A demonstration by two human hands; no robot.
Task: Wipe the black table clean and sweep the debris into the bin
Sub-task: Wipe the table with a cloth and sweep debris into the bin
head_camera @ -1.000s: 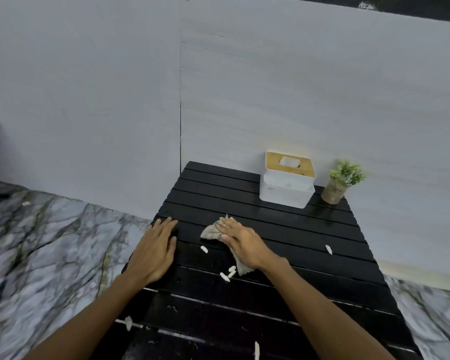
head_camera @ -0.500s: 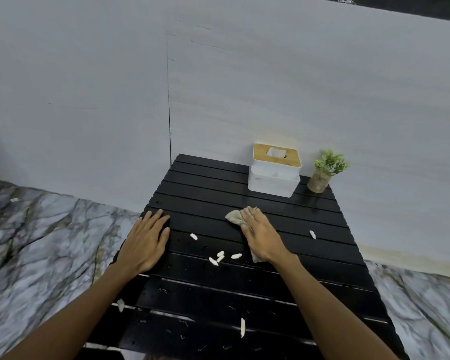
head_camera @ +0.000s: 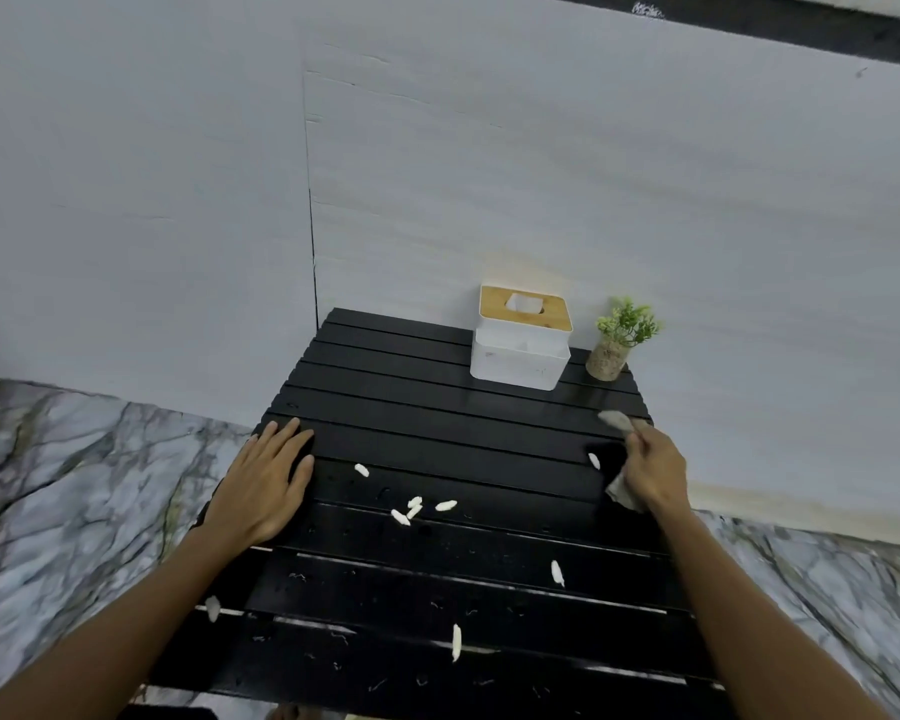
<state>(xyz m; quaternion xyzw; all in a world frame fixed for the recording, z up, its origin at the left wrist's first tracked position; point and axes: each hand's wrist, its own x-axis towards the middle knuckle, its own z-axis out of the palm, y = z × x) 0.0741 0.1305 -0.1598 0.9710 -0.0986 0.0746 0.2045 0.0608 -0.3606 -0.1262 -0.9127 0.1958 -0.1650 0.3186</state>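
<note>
We see the left hand [head_camera: 266,485] spread flat on the black counter [head_camera: 437,407], the right hand [head_camera: 653,467] pinching a cloth [head_camera: 617,420] at its right edge, white scraps [head_camera: 411,509] between.

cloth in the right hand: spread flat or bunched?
Bunched. The cloth is crumpled in the right hand at the black table's right edge, ends poking out above and below the fingers.

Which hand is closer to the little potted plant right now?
Right. The right hand, gripping the cloth, is at the table's right edge just in front of the plant. The left hand lies flat at the opposite, left edge.
</note>
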